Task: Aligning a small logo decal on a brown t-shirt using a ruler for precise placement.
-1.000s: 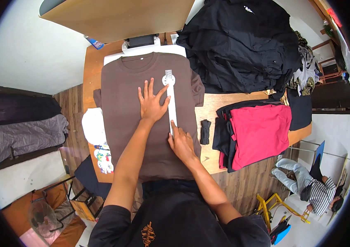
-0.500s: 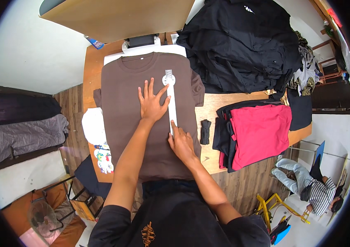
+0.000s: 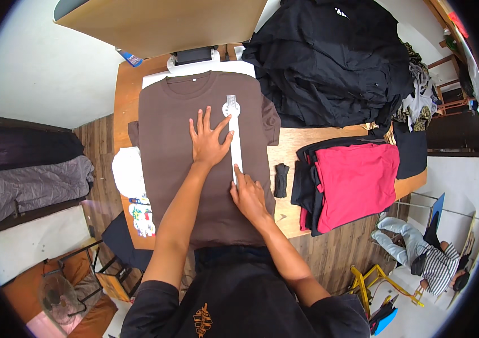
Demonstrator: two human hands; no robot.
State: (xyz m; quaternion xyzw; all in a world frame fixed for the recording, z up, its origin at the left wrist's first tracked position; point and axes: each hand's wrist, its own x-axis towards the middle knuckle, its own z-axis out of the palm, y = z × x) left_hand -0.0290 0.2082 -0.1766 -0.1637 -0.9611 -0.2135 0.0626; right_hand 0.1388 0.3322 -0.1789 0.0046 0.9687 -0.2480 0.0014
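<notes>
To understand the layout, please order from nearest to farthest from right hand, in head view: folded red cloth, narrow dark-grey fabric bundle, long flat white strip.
1. White strip: touched by right hand.
2. Dark-grey bundle: just right.
3. Red cloth: farther right.

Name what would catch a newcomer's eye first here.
The bright red folded garment atop the stack at the right of the table likely comes first. Beyond it looms a heap of black clothing. In the middle, a white ruler lies on a brown T-shirt, touched by the left hand and right hand.
</notes>
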